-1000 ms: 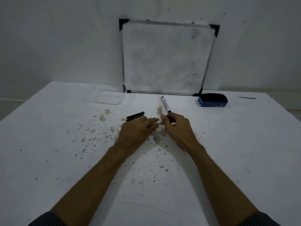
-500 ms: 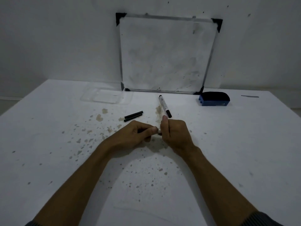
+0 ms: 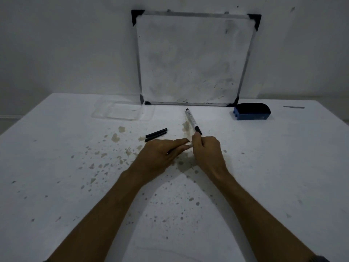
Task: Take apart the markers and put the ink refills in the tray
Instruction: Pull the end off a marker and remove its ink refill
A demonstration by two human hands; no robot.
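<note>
Both hands meet over the middle of the white table on one white marker [image 3: 189,144], of which only a short pale piece shows between the fingertips. My left hand [image 3: 160,155] grips its left end and my right hand [image 3: 206,152] its right end. A second white marker [image 3: 193,121] with a black cap lies just beyond my right hand, pointing away. Two thin black ink refills [image 3: 156,135] lie side by side on the table, left of that marker. The clear plastic tray [image 3: 122,110] sits at the far left by the wall.
A small whiteboard [image 3: 194,57] leans against the wall at the back. A blue eraser [image 3: 252,112] with a black pad rests to its right. Brown stains [image 3: 115,138] speckle the table [image 3: 56,167] in front of the tray.
Both hands have drawn slightly closer to me with the marker and stay pressed together on it. The marker, refills and tray on the table have not moved.
</note>
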